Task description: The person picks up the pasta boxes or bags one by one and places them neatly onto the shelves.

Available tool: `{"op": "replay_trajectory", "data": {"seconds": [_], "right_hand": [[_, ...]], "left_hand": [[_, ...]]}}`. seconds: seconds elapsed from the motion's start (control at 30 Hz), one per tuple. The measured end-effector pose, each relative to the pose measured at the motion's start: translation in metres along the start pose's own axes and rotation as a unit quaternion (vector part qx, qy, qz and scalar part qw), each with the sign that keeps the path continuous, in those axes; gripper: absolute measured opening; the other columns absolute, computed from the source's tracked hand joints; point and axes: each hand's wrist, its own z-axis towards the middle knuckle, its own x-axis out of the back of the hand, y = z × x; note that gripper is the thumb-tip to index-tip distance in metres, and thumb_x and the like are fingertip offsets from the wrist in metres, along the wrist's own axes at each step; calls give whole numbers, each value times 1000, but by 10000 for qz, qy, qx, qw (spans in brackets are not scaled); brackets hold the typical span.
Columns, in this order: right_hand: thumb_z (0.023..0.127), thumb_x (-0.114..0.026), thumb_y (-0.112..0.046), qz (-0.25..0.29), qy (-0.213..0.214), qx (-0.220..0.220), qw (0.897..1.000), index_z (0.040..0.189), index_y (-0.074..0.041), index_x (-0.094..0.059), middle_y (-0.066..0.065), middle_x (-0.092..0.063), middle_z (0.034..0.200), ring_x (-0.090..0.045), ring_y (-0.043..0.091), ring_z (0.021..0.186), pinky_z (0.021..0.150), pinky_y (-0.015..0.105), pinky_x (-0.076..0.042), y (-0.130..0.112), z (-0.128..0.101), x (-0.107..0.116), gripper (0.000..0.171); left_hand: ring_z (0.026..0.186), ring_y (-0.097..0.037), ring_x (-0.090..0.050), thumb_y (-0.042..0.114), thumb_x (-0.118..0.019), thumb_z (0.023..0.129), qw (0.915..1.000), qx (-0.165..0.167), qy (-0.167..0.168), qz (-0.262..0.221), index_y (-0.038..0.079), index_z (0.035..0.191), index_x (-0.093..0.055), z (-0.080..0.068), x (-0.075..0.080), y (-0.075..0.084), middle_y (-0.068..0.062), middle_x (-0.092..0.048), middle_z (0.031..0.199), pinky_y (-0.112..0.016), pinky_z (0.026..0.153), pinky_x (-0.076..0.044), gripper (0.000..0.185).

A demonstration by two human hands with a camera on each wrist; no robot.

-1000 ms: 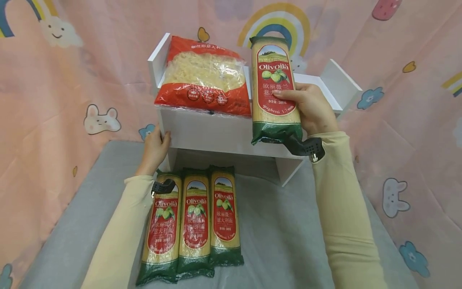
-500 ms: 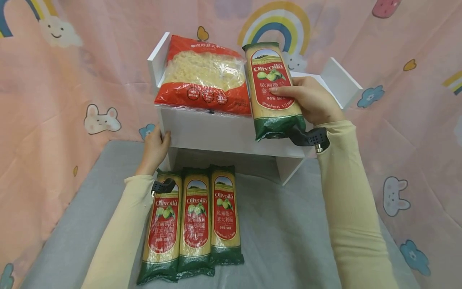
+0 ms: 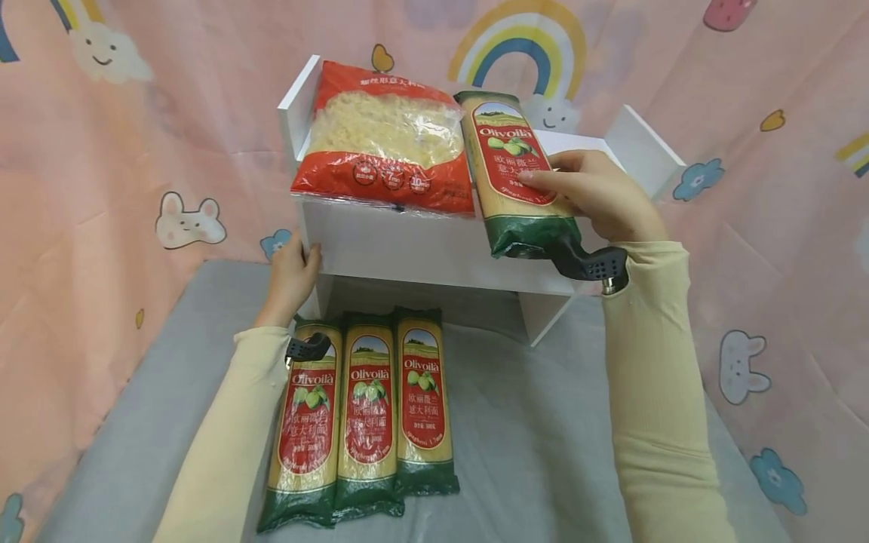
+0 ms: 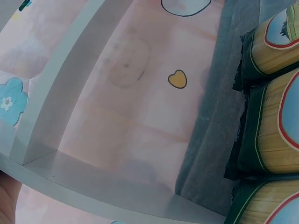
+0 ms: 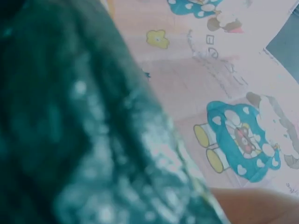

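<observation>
1. The spaghetti packet (image 3: 514,173) looks light, stiff lengthwise, brittle inside and slick-wrapped; it is best held mid-length.
2. The right hand (image 3: 600,194) grasps it: fingers (image 3: 543,179) over the label, its lower end at the shelf (image 3: 407,245) edge beside the macaroni bag (image 3: 383,143).
3. The left hand (image 3: 292,275) rests relaxed fingers on the shelf's corner.

Both arms wear long, close-fitting pale yellow ribbed sleeves reaching the wrists. A small black plastic camera mount (image 3: 589,264) with a metal screw sits at the right wrist. A similar black mount (image 3: 307,350) sits at the left wrist.
</observation>
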Motion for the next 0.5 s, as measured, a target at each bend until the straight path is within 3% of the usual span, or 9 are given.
{"op": "replay_trajectory", "data": {"seconds": [0.2,0.33,0.5], "right_hand": [[87,-62,-47,225,100,-20,9997,139,0,-39,0,-58,99,-61,8,74,64,20,-50,7,-3,-5,74],[87,-63,-46,554,243,161,9980,139,-3,-42,1,-60,101,-62,10,77,66,20,-51,11,-8,-10,71],[88,-62,-43,586,557,463,9957,138,-3,-44,5,-54,103,-61,10,75,64,20,-51,15,-14,-14,67]], "left_hand": [[69,-36,-54,6,-46,97,10000,55,-51,-32,-10,103,-51,-1,0,-1,-28,-58,81,-46,61,-42,17],[69,-37,-54,6,-46,97,9999,92,-62,-17,-10,104,-51,-1,0,0,-28,-59,81,-46,60,-42,18],[73,-39,-59,6,-46,97,9999,103,-64,-60,-11,108,-52,0,1,1,-30,-61,87,-49,62,-46,22]]}}
